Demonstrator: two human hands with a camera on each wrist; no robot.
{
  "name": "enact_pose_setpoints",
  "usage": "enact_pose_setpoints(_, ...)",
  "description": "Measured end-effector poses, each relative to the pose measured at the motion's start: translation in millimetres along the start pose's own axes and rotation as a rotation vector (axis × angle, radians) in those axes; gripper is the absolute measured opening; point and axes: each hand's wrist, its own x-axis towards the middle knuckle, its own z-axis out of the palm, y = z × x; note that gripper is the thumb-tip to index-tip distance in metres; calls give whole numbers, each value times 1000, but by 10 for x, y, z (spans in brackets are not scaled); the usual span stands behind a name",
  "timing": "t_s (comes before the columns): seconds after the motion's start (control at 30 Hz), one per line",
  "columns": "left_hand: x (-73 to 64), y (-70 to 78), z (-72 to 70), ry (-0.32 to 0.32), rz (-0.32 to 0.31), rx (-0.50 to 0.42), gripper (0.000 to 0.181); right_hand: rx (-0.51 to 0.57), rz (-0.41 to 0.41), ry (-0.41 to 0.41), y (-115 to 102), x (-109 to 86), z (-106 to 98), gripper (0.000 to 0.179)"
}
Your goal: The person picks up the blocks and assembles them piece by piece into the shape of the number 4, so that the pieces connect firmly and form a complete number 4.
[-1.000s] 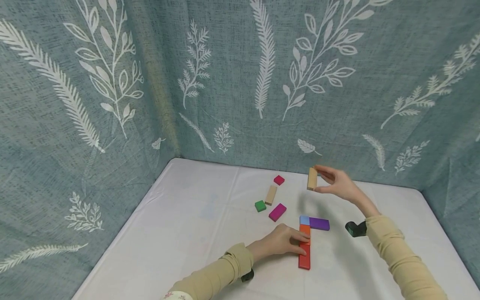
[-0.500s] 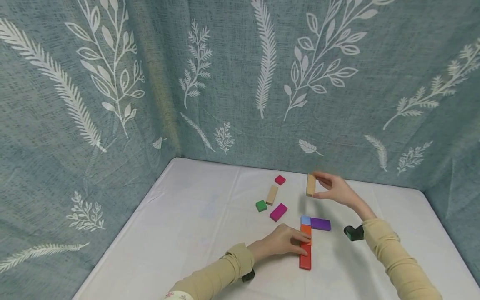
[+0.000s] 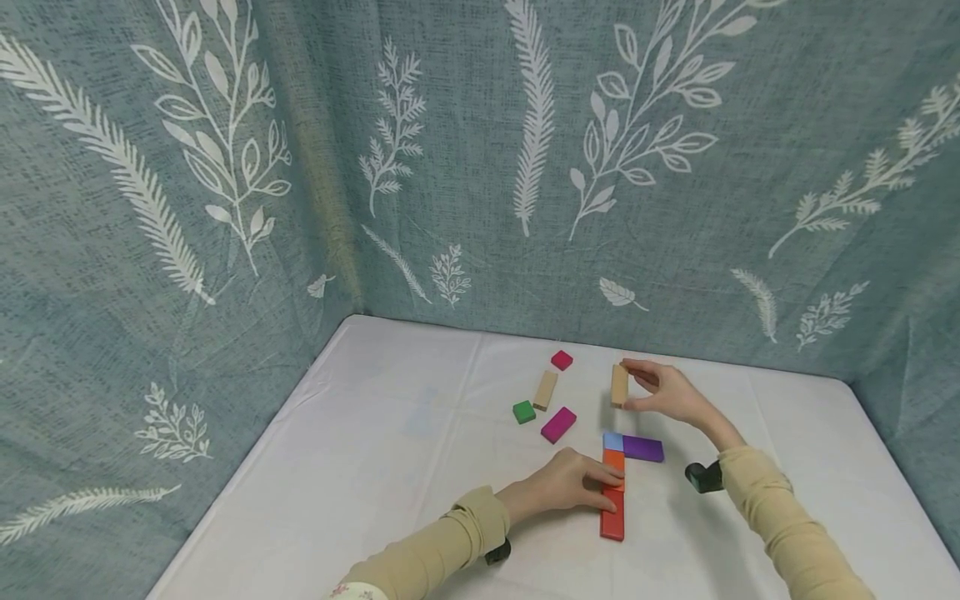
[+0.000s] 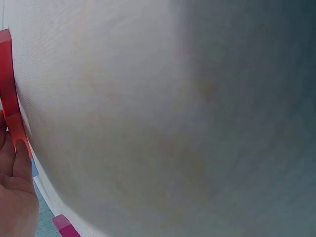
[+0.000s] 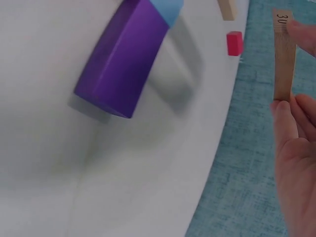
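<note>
My right hand holds a plain wooden block above the table, thumb and fingers at its two ends. In the right wrist view the wooden block has the number 30 near one end. My left hand rests its fingers across an orange block and a red block, hiding part of both. These lie end to end in a line, with a light blue block at the far end. A purple block extends rightward from the blue one.
Left of the line lie a magenta block, a green block, another wooden block and a small pinkish-red block. White cloth covers the table. A teal patterned curtain stands behind it.
My right hand has lowered the wooden block and brought it nearer to the blue and purple blocks. My left hand stays on the orange and red blocks.
</note>
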Motion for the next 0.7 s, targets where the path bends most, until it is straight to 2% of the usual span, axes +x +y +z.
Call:
enact_pose_setpoints(0.2,-2,0,-2,1,7,11,37,-9,-7,2,40,-5,62,75)
enact_pose_setpoints(0.7,3,-12,8,-2,8,3,37,-30,52,-11,202,-22,143,77)
